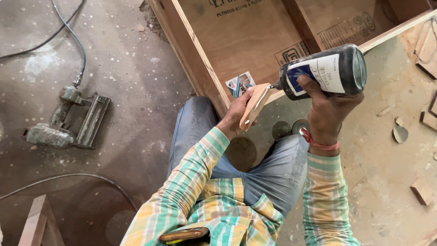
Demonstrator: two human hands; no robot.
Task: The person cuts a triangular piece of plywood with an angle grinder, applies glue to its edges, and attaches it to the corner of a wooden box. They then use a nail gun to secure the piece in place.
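We see the left hand [236, 111] closed around a small wood piece [255, 105], held tilted over the knees. The right hand [327, 105] grips a glue bottle [325, 72], its nozzle touching the wood's edge.

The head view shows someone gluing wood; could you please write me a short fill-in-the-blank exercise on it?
1. The right hand holds a dark glue ____.
2. The left hand holds a small wooden ____.
3. The nail gun lies on the floor to the person's ____.

Missing words: bottle; block; left
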